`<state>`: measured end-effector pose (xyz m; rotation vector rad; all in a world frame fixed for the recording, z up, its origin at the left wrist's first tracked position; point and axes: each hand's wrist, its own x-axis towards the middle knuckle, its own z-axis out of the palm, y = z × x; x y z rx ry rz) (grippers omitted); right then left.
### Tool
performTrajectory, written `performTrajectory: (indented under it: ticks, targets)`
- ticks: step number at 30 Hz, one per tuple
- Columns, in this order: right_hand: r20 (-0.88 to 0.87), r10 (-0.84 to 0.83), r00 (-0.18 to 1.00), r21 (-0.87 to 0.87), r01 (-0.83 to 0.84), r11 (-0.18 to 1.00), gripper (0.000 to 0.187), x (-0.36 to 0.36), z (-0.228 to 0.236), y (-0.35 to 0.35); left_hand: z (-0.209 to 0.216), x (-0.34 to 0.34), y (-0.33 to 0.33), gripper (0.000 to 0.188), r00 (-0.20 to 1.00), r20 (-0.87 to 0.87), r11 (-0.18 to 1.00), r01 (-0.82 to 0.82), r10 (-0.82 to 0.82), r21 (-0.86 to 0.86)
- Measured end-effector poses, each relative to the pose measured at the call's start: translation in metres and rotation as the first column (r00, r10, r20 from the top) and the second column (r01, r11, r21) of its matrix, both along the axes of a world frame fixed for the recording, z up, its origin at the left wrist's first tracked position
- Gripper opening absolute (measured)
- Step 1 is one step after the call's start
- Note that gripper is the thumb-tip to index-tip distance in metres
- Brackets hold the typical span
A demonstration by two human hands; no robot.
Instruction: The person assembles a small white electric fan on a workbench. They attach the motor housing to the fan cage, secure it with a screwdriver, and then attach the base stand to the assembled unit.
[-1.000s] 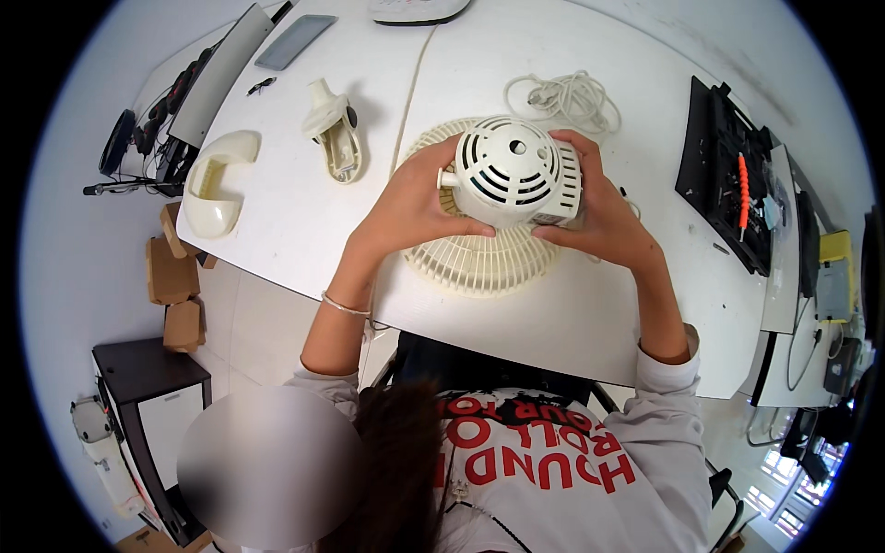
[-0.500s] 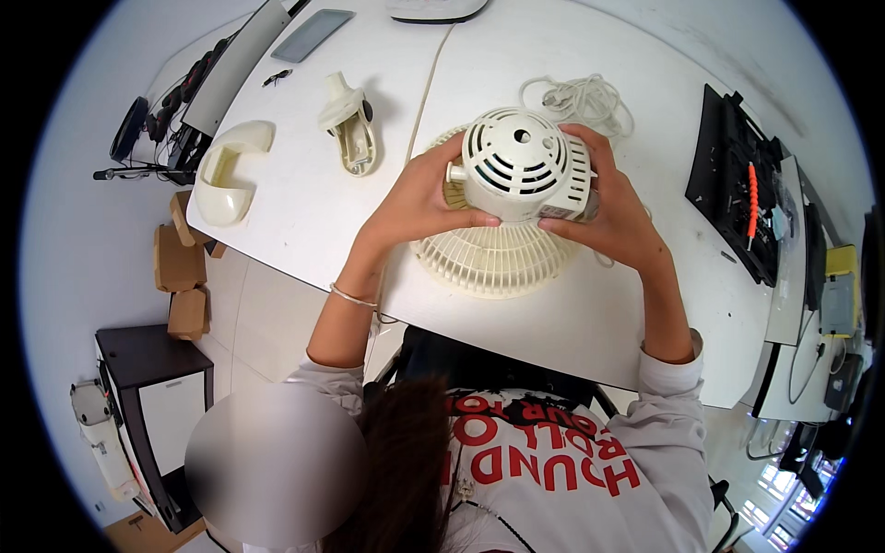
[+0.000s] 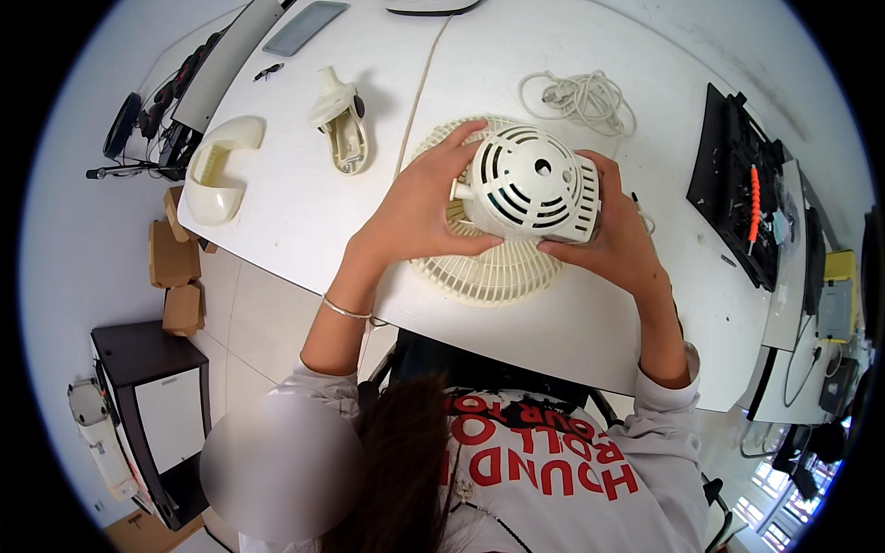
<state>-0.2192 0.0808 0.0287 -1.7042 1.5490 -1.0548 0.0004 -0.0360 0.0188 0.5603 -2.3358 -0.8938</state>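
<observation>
Between my two hands is a cream fan motor housing (image 3: pixel 533 180) with curved slots and a round hole in its domed cover. My left hand (image 3: pixel 415 207) grips its left side, near a small protruding knob. Around the right side, by the slotted edge, my right hand (image 3: pixel 619 230) is closed. Both thumbs press along the near side. Beneath the housing a round cream fan grille (image 3: pixel 489 278) lies on the white table, partly hidden by the housing and my hands. A coiled pale power cord (image 3: pixel 590 100) rests just beyond them.
Left on the table are a hollow cream neck-shaped part (image 3: pixel 345 129), a curved cream cover (image 3: pixel 214 175), a short black cable (image 3: pixel 267 71) and a grey tray (image 3: pixel 304 28). At the right lies an open black tool case (image 3: pixel 733 198) with an orange-shafted tool (image 3: pixel 754 203). Cardboard boxes (image 3: pixel 175 253) stand beyond the left edge.
Both hands have moved the motor housing slightly to the right and nearer me, and it has tilted, turning its hole rightward. More of the grille's far rim shows.
</observation>
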Motion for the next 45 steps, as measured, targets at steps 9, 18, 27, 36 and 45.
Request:
performTrajectory:
  ticks: [9, 18, 27, 36, 45]
  targets:
    - [-0.16, -0.048, 0.986, -0.15, 0.024, 0.988, 0.082, 0.004, -0.002, -0.001, -0.009, -0.003, -0.001, 0.084, 0.997, -0.072, 1.0, -0.009, 0.01, 0.016]
    - [-0.093, -0.001, 0.996, -0.094, -0.007, 0.996, 0.086, 0.0, -0.005, -0.001, -0.008, -0.006, -0.008, 0.078, 0.999, 0.037, 1.0, 0.016, -0.017, 0.007]
    - [-0.164, 0.013, 0.986, -0.144, -0.037, 0.989, 0.082, 0.004, -0.014, -0.004, -0.012, -0.007, -0.009, 0.066, 0.999, 0.038, 0.997, -0.03, 0.027, 0.072]
    - [-0.173, -0.081, 0.982, -0.253, 0.035, 0.967, 0.086, 0.006, -0.021, -0.007, -0.021, -0.008, -0.01, 0.066, 0.999, -0.025, 0.999, -0.043, 0.043, -0.002]
    - [-0.18, -0.037, 0.983, -0.226, -0.005, 0.974, 0.105, 0.002, -0.011, -0.008, -0.03, -0.005, -0.011, 0.07, 0.997, -0.046, 0.998, -0.065, 0.065, 0.012]
